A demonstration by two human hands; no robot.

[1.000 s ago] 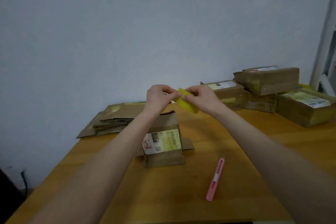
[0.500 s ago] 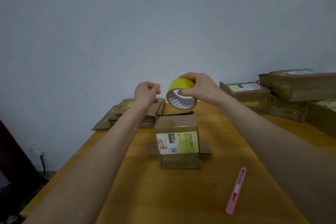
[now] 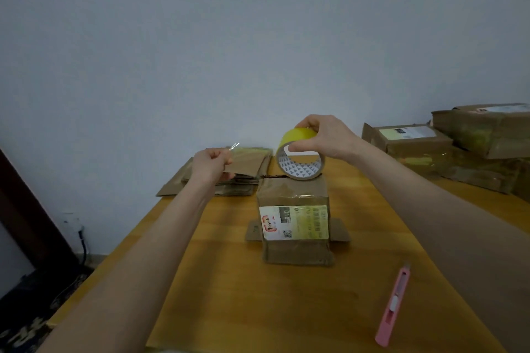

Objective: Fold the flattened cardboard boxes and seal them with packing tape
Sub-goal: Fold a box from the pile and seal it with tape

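Observation:
A folded brown cardboard box [image 3: 295,249] with a yellow-white shipping label stands upright in the middle of the wooden table [image 3: 258,309], side flaps splayed at its base. My right hand [image 3: 327,136] grips a yellow roll of packing tape [image 3: 299,160] just above the box's top. My left hand [image 3: 210,165] is to the left of the roll at about its height and pinches the pulled-out clear tape end, which glints above its fingers. A stack of flattened cardboard boxes [image 3: 243,178] lies behind the left hand.
A pink utility knife [image 3: 394,305] lies on the table to the front right of the box. Several taped boxes [image 3: 447,152] are piled at the back right. A wall stands close behind the table. Floor and a cable show beyond the table's left edge.
My hands have drawn apart: the left hand moved left holding the tape end, and the roll came down closer to the box's top. The camera view shifted left and nearer.

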